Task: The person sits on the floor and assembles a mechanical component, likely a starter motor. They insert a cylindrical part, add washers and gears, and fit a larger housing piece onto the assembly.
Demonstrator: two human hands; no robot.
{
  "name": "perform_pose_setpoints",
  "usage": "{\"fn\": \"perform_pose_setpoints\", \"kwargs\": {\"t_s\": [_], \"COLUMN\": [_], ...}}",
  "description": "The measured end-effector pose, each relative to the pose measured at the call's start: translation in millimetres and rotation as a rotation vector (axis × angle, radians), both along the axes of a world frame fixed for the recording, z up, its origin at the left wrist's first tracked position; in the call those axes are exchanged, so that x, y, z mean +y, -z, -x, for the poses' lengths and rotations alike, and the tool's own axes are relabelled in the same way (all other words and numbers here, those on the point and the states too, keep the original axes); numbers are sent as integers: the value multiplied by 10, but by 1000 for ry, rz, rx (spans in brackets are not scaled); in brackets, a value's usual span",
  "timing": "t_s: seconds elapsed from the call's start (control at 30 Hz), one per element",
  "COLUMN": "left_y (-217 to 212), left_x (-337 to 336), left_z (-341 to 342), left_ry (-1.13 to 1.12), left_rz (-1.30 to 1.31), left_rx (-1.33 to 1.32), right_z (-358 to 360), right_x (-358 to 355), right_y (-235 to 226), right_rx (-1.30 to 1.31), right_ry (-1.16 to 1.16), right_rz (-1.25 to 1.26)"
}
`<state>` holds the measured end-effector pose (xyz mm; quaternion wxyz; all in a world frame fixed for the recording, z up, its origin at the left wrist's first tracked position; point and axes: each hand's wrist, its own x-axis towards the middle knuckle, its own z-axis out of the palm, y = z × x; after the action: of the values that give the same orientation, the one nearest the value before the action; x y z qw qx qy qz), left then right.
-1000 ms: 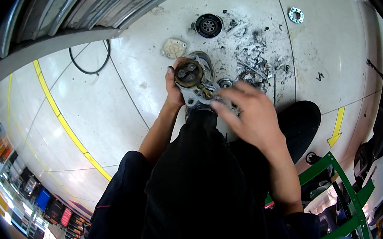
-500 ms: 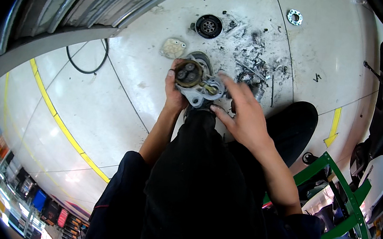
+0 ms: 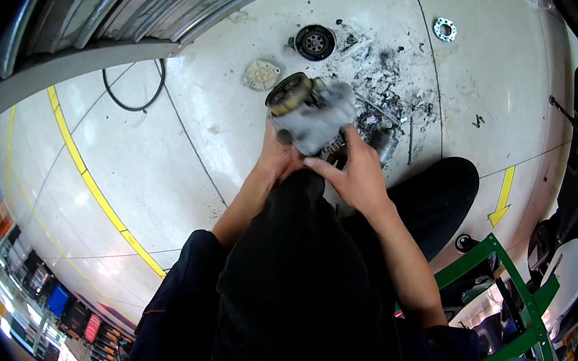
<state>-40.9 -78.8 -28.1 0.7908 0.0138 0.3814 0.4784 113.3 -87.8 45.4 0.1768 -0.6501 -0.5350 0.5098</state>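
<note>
A grey cast-metal gear housing (image 3: 313, 119) is held up over my knee, tilted on its side. Its round brass-coloured ring end (image 3: 288, 94) points up and left, and a toothed pinion (image 3: 335, 145) shows at its lower right. My left hand (image 3: 279, 157) is closed round the housing from beneath, most of its fingers hidden. With thumb and forefinger, my right hand (image 3: 360, 172) grips the housing's lower right side by the pinion; its other fingers are hard to make out. Just right of that hand, a silver metal cylinder (image 3: 383, 147) lies on the floor.
Beyond the housing lie a beige cover plate (image 3: 262, 75) and a round black part (image 3: 315, 42). Black debris (image 3: 385, 71) is scattered on the floor, with a rod (image 3: 411, 140) beside it. A flat metal ring (image 3: 444, 30) lies farther off. A green metal frame (image 3: 487, 272) stands at right.
The housing has been turned over, so its gears no longer face up and its plain outer side shows. My right hand has closed in on it; my left hand has shifted underneath.
</note>
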Motion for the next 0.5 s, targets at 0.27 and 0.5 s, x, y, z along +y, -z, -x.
{"fn": "perform_pose_setpoints", "kwargs": {"t_s": [0.27,0.5], "left_y": [-504,-597], "left_x": [194,116], "left_z": [-69,-153], "left_ry": [105,-77], "left_rz": [-530,-401], "left_rx": [197,134], "right_z": [-335,-173], "right_x": [-483,-274], "right_y": [570,112], "right_rx": [-21,145], "right_ry": [-149,-62], "right_rz": [-495,-471]}}
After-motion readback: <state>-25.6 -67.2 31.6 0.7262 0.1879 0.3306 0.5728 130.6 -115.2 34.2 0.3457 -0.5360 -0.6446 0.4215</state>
